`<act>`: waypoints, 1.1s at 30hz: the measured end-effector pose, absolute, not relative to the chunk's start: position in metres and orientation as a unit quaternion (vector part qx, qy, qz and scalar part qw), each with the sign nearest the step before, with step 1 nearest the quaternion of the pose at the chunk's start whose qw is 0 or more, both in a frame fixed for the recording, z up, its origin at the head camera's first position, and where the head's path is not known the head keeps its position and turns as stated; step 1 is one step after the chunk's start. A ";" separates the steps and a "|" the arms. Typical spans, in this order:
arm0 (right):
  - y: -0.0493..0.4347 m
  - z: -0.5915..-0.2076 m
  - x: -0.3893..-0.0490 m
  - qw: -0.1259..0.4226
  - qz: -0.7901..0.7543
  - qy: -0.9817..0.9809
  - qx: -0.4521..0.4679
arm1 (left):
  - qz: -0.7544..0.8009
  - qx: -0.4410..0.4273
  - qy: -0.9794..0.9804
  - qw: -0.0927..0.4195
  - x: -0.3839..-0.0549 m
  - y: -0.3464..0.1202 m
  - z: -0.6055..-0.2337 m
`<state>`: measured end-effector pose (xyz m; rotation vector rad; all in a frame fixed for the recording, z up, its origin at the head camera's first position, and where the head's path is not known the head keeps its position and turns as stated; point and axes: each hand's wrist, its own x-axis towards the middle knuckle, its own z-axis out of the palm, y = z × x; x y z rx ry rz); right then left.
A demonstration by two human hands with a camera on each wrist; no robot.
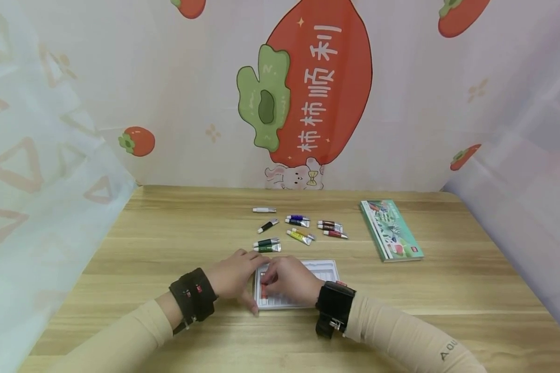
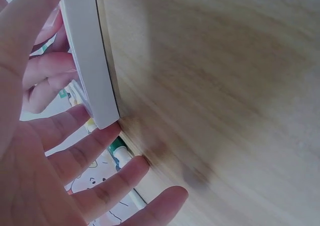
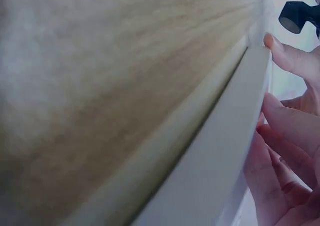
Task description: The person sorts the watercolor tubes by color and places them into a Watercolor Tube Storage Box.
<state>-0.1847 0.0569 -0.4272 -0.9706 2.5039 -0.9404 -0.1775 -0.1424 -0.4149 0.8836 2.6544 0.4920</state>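
Note:
A white slotted tray (image 1: 327, 269) lies on the table in the head view. My left hand (image 1: 233, 274) spreads along its left side, thumb at the near corner and fingers at the far one. In the left wrist view those fingers reach out fairly straight, touching the tray's side wall (image 2: 92, 60). My right hand (image 1: 293, 280) bends over the tray's left end, its curled fingers pinching a small orange-red paint tube (image 1: 264, 291) at the leftmost slots. In the right wrist view the tray's wall (image 3: 215, 151) hides most of that tube.
Beyond the tray lie loose paint tubes: green (image 1: 267, 248), black (image 1: 268, 225), white (image 1: 264, 210), blue (image 1: 297, 221), yellow (image 1: 299, 237) and reddish-brown (image 1: 331, 227). A teal illustrated box (image 1: 394, 230) rests at the right. A printed cloth (image 1: 191, 103) hangs behind the table.

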 end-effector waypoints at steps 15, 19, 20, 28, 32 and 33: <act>0.057 -0.409 -0.184 0.110 -0.207 0.873 -0.428 | 0.155 0.310 0.926 0.149 -0.178 -0.137 -0.409; 0.060 -0.407 -0.187 0.122 -0.191 0.865 -0.448 | 0.157 0.305 0.928 0.145 -0.178 -0.138 -0.410; 0.062 -0.407 -0.188 0.125 -0.189 0.862 -0.453 | 0.159 0.303 0.929 0.145 -0.178 -0.138 -0.410; 0.084 -0.406 -0.198 0.148 -0.240 0.846 -0.453 | 0.170 0.291 0.930 0.150 -0.173 -0.139 -0.411; 0.104 -0.400 -0.211 0.146 -0.272 0.852 -0.422 | 0.171 0.277 0.932 0.160 -0.171 -0.137 -0.409; 0.110 -0.398 -0.217 0.138 -0.277 0.856 -0.414 | 0.170 0.273 0.933 0.162 -0.172 -0.136 -0.409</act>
